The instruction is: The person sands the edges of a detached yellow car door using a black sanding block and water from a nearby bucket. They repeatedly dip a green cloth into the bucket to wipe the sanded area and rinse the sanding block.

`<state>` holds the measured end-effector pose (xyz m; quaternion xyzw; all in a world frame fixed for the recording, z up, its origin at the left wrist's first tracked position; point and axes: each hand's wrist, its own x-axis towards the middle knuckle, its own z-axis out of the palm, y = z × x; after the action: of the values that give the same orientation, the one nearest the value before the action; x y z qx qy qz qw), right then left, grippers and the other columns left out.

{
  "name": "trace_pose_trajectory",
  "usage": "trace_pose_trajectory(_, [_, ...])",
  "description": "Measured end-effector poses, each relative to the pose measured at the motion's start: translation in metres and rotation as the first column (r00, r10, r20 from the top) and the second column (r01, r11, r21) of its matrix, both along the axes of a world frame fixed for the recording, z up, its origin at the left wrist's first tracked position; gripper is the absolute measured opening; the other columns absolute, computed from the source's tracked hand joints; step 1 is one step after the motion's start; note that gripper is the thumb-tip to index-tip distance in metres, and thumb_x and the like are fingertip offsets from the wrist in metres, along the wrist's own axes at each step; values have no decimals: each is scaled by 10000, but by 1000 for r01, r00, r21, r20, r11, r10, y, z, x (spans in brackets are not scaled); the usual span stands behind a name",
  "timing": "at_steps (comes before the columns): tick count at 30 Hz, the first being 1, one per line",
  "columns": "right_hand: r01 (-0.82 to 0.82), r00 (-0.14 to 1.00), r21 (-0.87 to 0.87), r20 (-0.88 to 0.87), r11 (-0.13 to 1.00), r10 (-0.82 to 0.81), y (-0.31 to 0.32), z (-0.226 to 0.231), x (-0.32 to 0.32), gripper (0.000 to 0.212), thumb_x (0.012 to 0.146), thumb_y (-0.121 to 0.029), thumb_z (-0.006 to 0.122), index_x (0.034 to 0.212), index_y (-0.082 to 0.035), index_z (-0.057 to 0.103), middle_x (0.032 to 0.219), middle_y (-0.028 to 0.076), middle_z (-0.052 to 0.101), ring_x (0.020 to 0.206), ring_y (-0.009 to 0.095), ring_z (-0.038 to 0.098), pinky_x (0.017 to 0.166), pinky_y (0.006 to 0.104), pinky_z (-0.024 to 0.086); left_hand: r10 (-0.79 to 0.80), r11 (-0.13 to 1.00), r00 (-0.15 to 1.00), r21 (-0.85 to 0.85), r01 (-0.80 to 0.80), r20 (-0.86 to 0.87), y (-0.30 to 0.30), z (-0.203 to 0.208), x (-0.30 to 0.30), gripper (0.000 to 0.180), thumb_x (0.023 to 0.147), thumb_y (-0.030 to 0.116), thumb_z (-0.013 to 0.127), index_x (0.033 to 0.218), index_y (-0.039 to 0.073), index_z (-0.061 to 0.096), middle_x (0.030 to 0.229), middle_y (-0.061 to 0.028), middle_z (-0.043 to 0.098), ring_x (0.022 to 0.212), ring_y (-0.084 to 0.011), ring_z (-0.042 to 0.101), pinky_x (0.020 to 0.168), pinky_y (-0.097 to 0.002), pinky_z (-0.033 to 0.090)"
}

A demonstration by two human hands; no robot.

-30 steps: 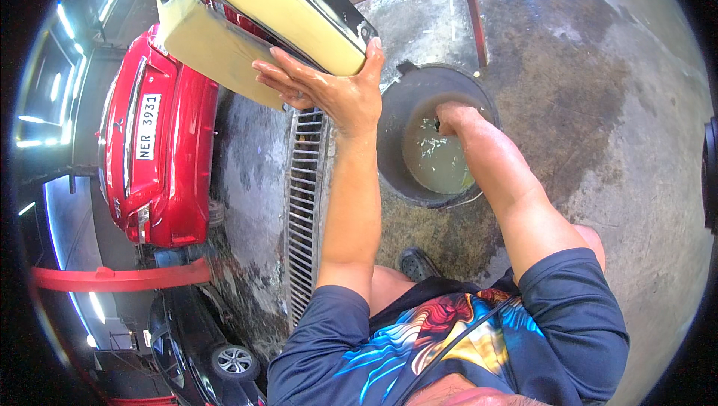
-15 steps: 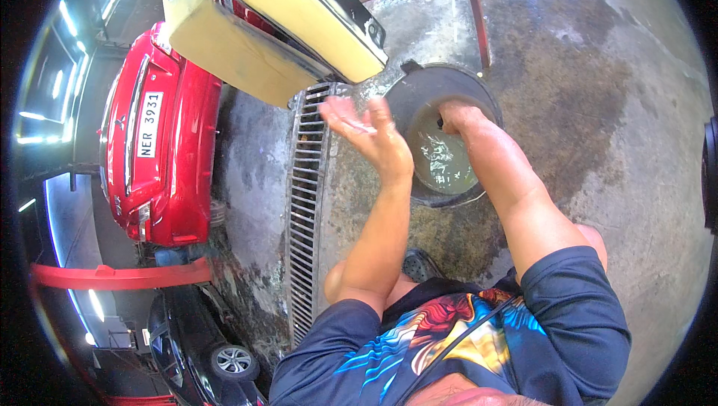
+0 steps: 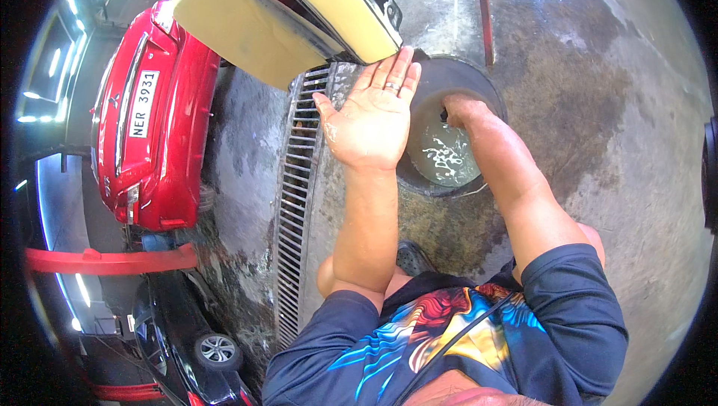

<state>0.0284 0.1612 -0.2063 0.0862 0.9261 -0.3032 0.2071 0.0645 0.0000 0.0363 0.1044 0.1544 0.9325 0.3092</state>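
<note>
My left hand (image 3: 368,118) is raised with the palm showing and the fingers stretched out. It looks wet, wears a ring and holds nothing; its fingertips overlap the lower corner of a pale yellow car body panel (image 3: 280,28) in view, and I cannot tell if they touch. Down inside a dark round bucket (image 3: 479,77), my right hand (image 3: 465,111) is at the cloudy water (image 3: 446,155). Its fingers are curled and mostly hidden, with a small dark patch beside them that I cannot make out.
A metal drain grate (image 3: 297,182) runs along the wet concrete floor left of the bucket. Further left stand a red car (image 3: 176,129), a red metal bar (image 3: 112,260) and a black car (image 3: 176,324). A dark red metal frame (image 3: 485,17) stands beyond the bucket.
My left hand has turned its palm into view, its fingers straightening toward the panel's corner. My right hand stays in the bucket. The whole view has shifted slightly.
</note>
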Motion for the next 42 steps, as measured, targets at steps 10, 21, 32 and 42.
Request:
trace_pose_trajectory(10, [-44,999,9,30,999,44,2,-3,-3,444,788,-49,693,1230,-64,739,1237,191,741,1137,364,715,930,464,576,81,996,992,33,-84,97,-6,0,-5,1056,1031,755,132,1622,-111,5,1720,-311,86,1599,-480,96,1313,-614,76])
trace_pose_trajectory(21, [-33,996,7,83,999,32,5,-7,-10,453,794,-97,775,1244,-55,741,1305,216,708,1257,356,668,1031,479,553,16,998,993,66,-24,117,25,-10,-4,1049,1045,729,116,1588,-167,83,1677,-334,205,1571,-479,203,1312,-598,144])
trace_pose_trajectory(32, [-306,942,207,205,929,264,-16,-17,3,498,800,-190,753,1293,-122,729,1233,141,757,1173,326,711,947,444,574,75,994,991,75,-84,111,-17,-12,-18,1042,1039,747,147,1609,-120,49,1688,-330,162,1572,-515,155,1307,-635,94])
trace_pose_trajectory(42, [-276,882,62,-381,959,279,38,190,72,544,850,-146,726,1385,-87,644,1241,187,729,1165,331,697,1001,420,551,-38,998,998,-53,41,57,-12,-25,-41,963,1055,702,286,1555,-119,228,1606,-341,335,1524,-505,288,1272,-626,216])
